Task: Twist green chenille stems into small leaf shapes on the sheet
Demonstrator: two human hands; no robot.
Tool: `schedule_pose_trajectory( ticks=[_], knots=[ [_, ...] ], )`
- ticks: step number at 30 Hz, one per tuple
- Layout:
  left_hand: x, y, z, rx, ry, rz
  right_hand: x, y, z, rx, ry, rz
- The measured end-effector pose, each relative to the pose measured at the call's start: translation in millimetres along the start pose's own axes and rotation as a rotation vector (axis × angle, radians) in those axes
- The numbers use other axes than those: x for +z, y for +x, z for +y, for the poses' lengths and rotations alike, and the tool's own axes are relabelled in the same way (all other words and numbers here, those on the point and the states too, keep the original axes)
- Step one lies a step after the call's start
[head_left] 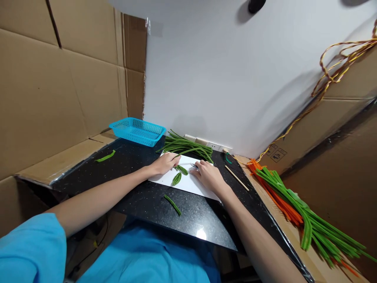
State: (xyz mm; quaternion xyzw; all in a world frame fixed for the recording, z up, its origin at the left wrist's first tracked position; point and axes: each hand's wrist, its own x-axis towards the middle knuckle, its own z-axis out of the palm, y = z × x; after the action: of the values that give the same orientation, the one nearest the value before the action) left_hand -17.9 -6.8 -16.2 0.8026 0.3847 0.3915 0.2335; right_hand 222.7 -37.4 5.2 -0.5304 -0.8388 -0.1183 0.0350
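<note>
My left hand (165,162) rests on a white sheet (188,184) on the black counter, fingers curled over the end of a green pipe-cleaner piece. My right hand (208,174) lies beside it on the sheet, fingers closed on a small metal tool whose tip (194,166) pokes out to the left. Two folded green leaf shapes (179,174) lie on the sheet between the hands. A pile of green stems (188,146) sits just beyond the sheet.
A blue plastic basket (138,131) stands at the back left. A green strip (172,204) lies on the black counter (141,196), another (106,157) at the left. A wooden stick (236,177) lies right of the sheet. Green and orange stems (297,208) are heaped on cardboard at the right.
</note>
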Motion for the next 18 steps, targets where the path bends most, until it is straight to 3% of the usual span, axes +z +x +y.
schedule_pose_trajectory(
  ticks=[3,12,16,18],
  knots=[
    [0,0,-1,0.013,0.084,-0.041,3,0,0,-0.035,-0.05,0.009],
    [-3,-1,-5,0.086,0.231,0.002,11,-1,0,-0.068,-0.082,0.021],
    [-7,-2,14,0.186,0.082,0.082,14,-1,1,-0.045,-0.061,0.038],
    [-10,-5,27,0.218,-0.092,0.013,17,0,2,-0.046,-0.062,0.047]
  ],
)
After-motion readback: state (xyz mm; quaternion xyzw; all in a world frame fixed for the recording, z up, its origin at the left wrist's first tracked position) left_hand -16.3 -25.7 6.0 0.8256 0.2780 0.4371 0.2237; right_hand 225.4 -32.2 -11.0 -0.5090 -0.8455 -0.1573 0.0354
